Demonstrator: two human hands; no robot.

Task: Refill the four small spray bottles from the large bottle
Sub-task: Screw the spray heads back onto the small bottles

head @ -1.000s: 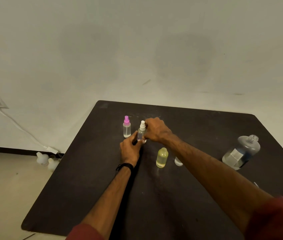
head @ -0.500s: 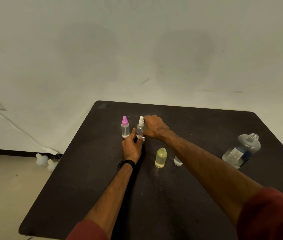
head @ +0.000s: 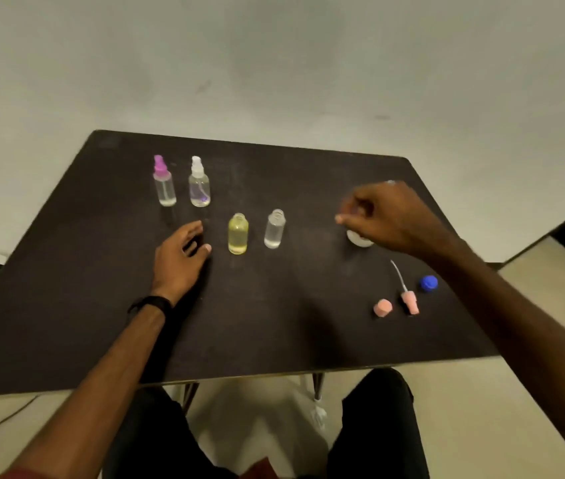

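Dim, yellowish room light; my right hand (head: 389, 216) smears with motion blur, the dark table (head: 274, 323) swallows shadows, and the wide lens bends the edges.

Dark table (head: 274, 340); four small bottles (head: 238, 234), pink caps (head: 383, 307), blue cap (head: 428, 282) on it

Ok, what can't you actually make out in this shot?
Head view only:
- Large bottle: nearly all hidden behind the right hand; only a pale bit shows.
- Right hand: motion-blurred, so whether it grips anything can't be told.
- Liquid levels in the two capped spray bottles: too small and blurred to read.
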